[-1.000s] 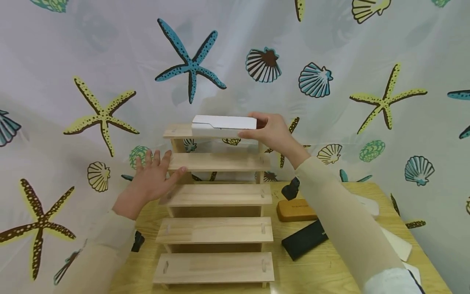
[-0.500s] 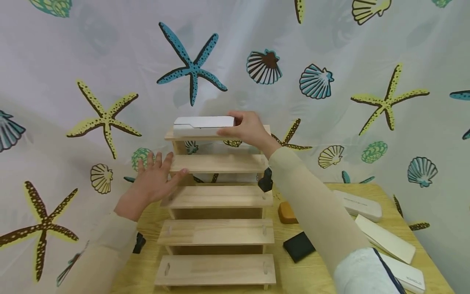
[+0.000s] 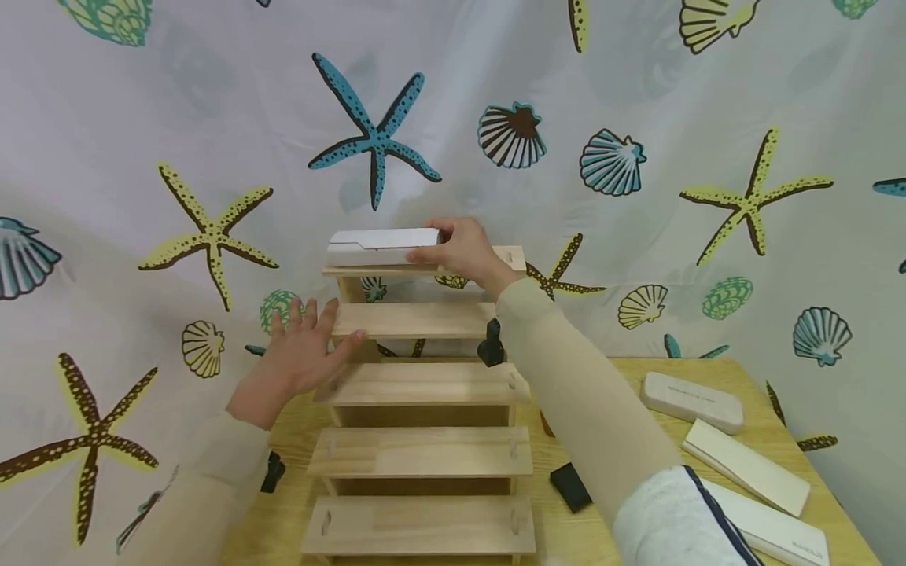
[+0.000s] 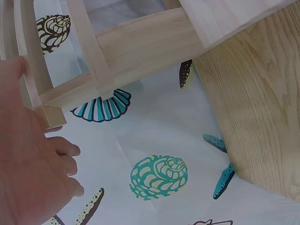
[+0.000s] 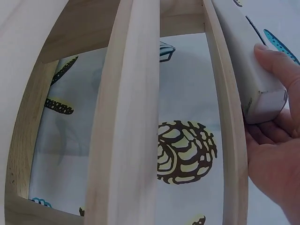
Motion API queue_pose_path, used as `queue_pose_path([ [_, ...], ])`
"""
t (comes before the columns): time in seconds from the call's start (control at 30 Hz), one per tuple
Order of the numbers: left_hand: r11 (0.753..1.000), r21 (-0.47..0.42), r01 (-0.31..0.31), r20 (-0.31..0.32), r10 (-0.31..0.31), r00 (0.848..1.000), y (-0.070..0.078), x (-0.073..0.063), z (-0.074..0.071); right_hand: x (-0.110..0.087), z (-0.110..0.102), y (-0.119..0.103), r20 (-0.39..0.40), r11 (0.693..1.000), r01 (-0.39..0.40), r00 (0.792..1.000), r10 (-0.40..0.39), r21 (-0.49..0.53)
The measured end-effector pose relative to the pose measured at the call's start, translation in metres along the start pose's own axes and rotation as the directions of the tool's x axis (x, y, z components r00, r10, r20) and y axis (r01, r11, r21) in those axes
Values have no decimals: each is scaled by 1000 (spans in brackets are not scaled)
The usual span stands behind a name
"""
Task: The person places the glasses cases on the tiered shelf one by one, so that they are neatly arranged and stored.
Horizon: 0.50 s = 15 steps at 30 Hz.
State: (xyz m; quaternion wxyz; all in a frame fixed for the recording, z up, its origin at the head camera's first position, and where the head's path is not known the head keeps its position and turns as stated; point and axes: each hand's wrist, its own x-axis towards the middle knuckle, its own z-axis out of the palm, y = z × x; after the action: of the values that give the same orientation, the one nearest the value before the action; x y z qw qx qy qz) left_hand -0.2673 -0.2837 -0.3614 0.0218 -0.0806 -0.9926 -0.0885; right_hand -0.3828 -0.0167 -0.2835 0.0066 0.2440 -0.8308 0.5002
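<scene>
In the head view, a stepped wooden display rack stands on the table. My right hand pinches the right end of a white glasses case on the top shelf, towards its left side. In the right wrist view, the thumb lies on one face of the case and the fingers are beneath it. My left hand is at the left end of the second shelf from the top, fingers spread and straight. Its thumb touches the shelf's front; in the left wrist view, the fingers lie beside the shelf end.
Right of the rack, a pale grey case, a cream case and a white case lie on the table. My right forearm partly covers a black case and an orange-brown one. A seashell-print curtain hangs behind.
My right hand has moved left along the top shelf, taking the white glasses case to the shelf's left side. The left hand has kept its place on the rack. The view has tilted slightly.
</scene>
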Motion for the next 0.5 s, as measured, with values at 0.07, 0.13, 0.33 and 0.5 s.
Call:
queue_pose_path([
  [0.07, 1000, 0, -1, -1, 1, 1000, 0, 1, 0, 0, 1, 0, 8, 1000, -4, 1000, 4, 3],
  [0.13, 1000, -5, -5, -11, 5, 1000, 1, 1, 1, 0, 2, 1, 13, 1000, -7, 1000, 6, 8],
  [0.33, 1000, -17, -6, -20, 5, 1000, 0, 3, 4, 2, 3, 1, 28, 999, -31, 999, 32, -9],
  [0.5, 1000, 4, 0, 1, 0, 1000, 0, 2, 2, 4, 4, 1, 37, 999, -35, 999, 36, -29],
])
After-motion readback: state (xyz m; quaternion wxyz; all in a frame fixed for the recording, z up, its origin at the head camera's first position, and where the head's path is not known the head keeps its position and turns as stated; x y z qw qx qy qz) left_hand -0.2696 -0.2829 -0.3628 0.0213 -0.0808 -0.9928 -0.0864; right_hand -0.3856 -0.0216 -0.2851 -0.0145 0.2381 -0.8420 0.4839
